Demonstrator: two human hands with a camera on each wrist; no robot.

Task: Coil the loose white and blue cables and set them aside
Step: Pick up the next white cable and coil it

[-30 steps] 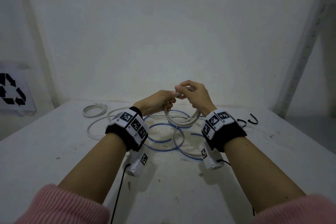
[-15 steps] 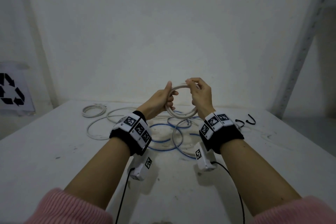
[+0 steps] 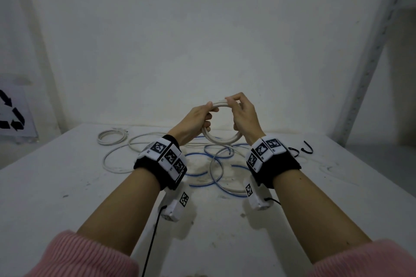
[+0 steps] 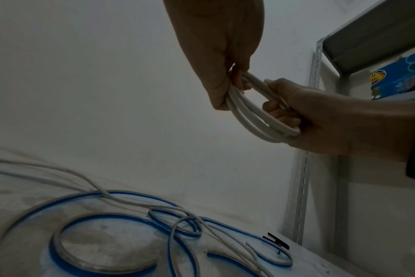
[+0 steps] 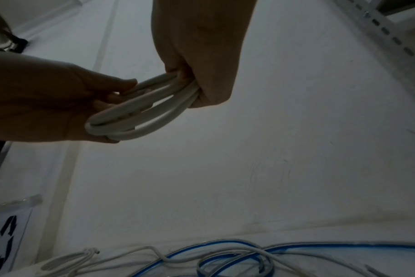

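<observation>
Both hands hold a coiled white cable (image 3: 221,139) upright above the table. My left hand (image 3: 200,117) grips the coil's left side, thumb on top. My right hand (image 3: 242,111) pinches its upper right arc, fingers curled round the strands. The left wrist view shows the coil (image 4: 251,120) as several strands between my left hand (image 4: 228,84) and right hand (image 4: 303,116). The right wrist view has the coil (image 5: 140,112) between my right hand (image 5: 197,82) and left hand (image 5: 78,105). Under the hands lie the loose blue cable (image 3: 198,174) and a thin white cable (image 3: 114,164).
A small coiled white cable (image 3: 111,137) rests at the table's (image 3: 56,198) back left. Two black clips (image 3: 306,148) lie at the back right. A metal shelf upright (image 3: 369,63) rises on the right. A recycling sign (image 3: 13,114) hangs on the left wall.
The hands have lifted the white coil higher off the table, and it has opened from a tight bunch into a round ring held between them.
</observation>
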